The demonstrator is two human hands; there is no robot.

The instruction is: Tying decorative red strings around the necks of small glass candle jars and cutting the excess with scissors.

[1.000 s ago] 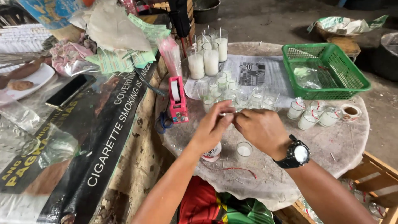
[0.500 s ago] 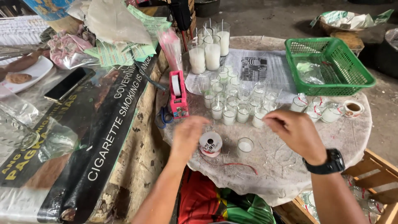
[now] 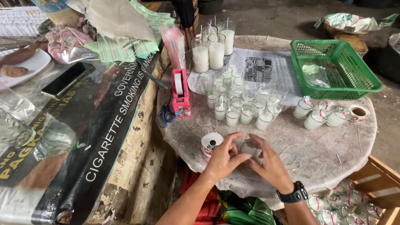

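Small clear glass cup (image 3: 249, 148) of white wax sits on the round, cloth-covered bench (image 3: 316, 146) at about six o'clock, cupped between both hands. In the head view, the only view, the left hand (image 3: 222, 159) comes in from seven o'clock with its fingers (image 3: 231, 138) curled over the cup's near-left rim, loosely closed about it, thumb pressing the side. The right hand (image 3: 271, 162), a black wristwatch (image 3: 294, 194) on its wrist, comes in from five o'clock, its fingers half closed round the cup's right side. Both forearms angle up from the bottom edge, wrists low and near the bench. Just at nine o'clock of the cup lies a white roll of tape (image 3: 211, 143). By the look of it the step in hand is wrapping or sealing this single cup; the next move would call for a steady grip with one hand while the other works round the rim. Toward twelve o'clock stand a cluster of small wax-filled glasses (image 3: 241, 106), a red tape dispenser (image 3: 180, 92) at eleven, and a green plastic basket (image 3: 333, 66) at two.
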